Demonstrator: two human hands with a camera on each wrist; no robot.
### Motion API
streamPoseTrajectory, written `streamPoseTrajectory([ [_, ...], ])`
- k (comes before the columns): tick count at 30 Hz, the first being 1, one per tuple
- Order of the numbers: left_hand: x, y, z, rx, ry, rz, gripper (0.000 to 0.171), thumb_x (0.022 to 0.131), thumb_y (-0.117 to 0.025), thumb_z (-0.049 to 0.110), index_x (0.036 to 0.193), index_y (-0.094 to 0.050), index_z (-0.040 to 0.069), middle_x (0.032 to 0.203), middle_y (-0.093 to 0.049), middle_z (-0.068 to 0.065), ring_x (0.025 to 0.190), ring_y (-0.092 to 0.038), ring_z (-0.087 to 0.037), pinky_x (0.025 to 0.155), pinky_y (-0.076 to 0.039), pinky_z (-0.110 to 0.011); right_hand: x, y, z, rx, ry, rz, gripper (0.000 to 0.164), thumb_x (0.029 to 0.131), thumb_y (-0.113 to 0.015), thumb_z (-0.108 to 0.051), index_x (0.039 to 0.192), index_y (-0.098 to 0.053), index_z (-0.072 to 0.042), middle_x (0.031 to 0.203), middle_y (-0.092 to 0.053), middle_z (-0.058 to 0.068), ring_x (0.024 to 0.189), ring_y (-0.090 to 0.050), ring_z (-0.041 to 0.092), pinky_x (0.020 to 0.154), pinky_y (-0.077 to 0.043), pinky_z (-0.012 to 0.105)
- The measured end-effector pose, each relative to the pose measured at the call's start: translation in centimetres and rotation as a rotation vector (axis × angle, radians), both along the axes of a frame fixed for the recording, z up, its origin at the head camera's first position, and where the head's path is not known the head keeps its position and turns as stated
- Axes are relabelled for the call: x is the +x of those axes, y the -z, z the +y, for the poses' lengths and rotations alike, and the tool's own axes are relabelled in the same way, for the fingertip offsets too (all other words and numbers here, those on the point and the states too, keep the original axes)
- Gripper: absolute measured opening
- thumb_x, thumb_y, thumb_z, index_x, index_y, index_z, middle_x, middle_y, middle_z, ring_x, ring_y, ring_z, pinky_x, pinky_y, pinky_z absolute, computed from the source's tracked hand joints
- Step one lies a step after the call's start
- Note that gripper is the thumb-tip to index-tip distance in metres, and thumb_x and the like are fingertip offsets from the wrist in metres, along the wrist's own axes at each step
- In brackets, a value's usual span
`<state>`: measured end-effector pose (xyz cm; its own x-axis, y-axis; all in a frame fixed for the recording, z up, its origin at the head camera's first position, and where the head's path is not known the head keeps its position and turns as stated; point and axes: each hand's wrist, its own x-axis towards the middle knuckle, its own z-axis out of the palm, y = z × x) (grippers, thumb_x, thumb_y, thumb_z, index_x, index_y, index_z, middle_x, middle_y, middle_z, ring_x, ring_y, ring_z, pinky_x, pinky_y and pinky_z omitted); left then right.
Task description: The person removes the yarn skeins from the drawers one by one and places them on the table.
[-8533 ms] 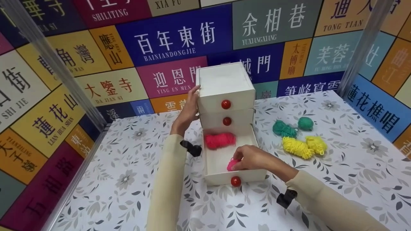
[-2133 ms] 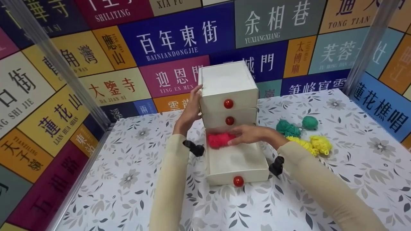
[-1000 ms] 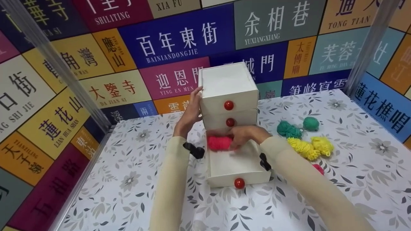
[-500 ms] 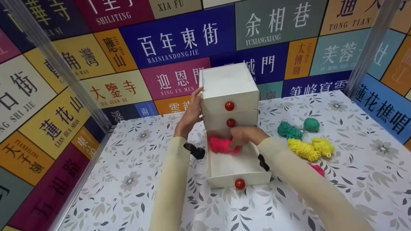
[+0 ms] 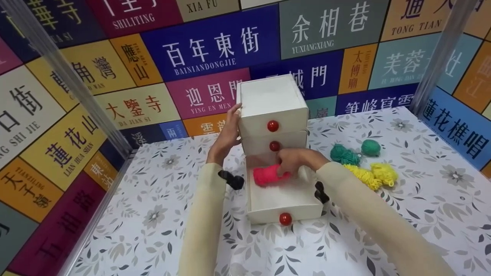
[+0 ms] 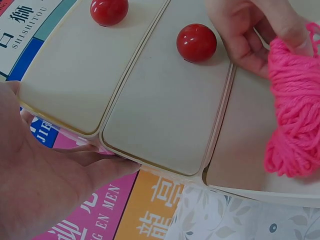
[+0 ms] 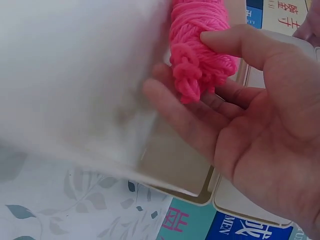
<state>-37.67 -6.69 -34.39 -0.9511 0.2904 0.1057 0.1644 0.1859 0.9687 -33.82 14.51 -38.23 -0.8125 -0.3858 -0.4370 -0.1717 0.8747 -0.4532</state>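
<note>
A white cabinet [image 5: 271, 96] of three stacked drawers with red knobs stands on the table. Its bottom drawer [image 5: 284, 197] is pulled out. Inside that drawer my right hand [image 5: 293, 160] pinches one end of a bright pink yarn skein [image 5: 265, 175] between thumb and fingers. In the right wrist view the thumb lies across the skein [image 7: 200, 45], with the fingers beneath it. My left hand [image 5: 229, 132] rests against the cabinet's left side. The left wrist view shows that hand [image 6: 50, 185] with its fingers stretched along the side wall.
Right of the cabinet lie green yarn [image 5: 344, 154], a green ball [image 5: 370, 147] and yellow yarn bundles [image 5: 383, 174] on a leaf-patterned cloth [image 5: 153, 214]. A sign-covered wall [image 5: 211, 42] rises behind. Clear posts [image 5: 441, 57] stand at the sides.
A smaller pink bundle left the drawer and showed on the table by my right forearm; the sleeve now hides that spot. My right hand has taken the pink skein and shifted it slightly forward.
</note>
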Motion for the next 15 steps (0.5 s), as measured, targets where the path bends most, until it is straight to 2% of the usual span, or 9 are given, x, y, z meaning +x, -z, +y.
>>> streamPoseTrajectory([
  [3, 0.0, 0.0, -0.1, -0.008, -0.002, -0.001, 0.051, 0.107, -0.026, 0.052, 0.155, -0.02, 0.036, 0.165, -0.018, -0.012, 0.147, -0.029, -0.048, 0.11, -0.033, -0.074, 0.3, -0.2, 0.3, -0.062, -0.013, -0.016, 0.033, 0.093, -0.067, -0.018, 0.12, -0.062, 0.001, 0.108, -0.063, 0.013, 0.089, -0.063, 0.019, 0.081, -0.06, 0.033],
  [7, 0.0, 0.1, 0.0, 0.0, 0.0, -0.004, 0.051, 0.107, -0.026, 0.051, 0.155, -0.02, 0.035, 0.165, -0.017, -0.013, 0.147, -0.029, -0.05, 0.11, -0.032, -0.074, 0.7, -0.4, 0.8, -0.15, -0.031, -0.003, 0.026, 0.091, -0.065, -0.013, 0.11, -0.062, 0.005, 0.097, -0.061, 0.012, 0.074, -0.065, 0.016, 0.071, -0.063, 0.031],
  [11, 0.0, 0.0, 0.1, 0.024, 0.002, -0.008, 0.05, 0.108, -0.027, 0.047, 0.155, -0.021, 0.032, 0.163, -0.019, -0.013, 0.145, -0.032, -0.049, 0.11, -0.034, -0.073, 1.1, -0.3, 1.5, -0.219, -0.029, 0.027, 0.02, 0.09, -0.064, -0.013, 0.101, -0.061, 0.003, 0.089, -0.061, 0.01, 0.071, -0.063, 0.015, 0.074, -0.064, 0.037],
  [15, 0.0, -0.1, 0.3, 0.04, -0.002, -0.015, 0.05, 0.108, -0.027, 0.046, 0.156, -0.021, 0.032, 0.162, -0.02, -0.014, 0.145, -0.033, -0.048, 0.11, -0.034, -0.073, 1.4, -0.4, 2.2, -0.308, -0.025, 0.043, 0.016, 0.09, -0.063, -0.011, 0.1, -0.06, 0.001, 0.088, -0.063, 0.008, 0.073, -0.06, 0.015, 0.073, -0.063, 0.035],
])
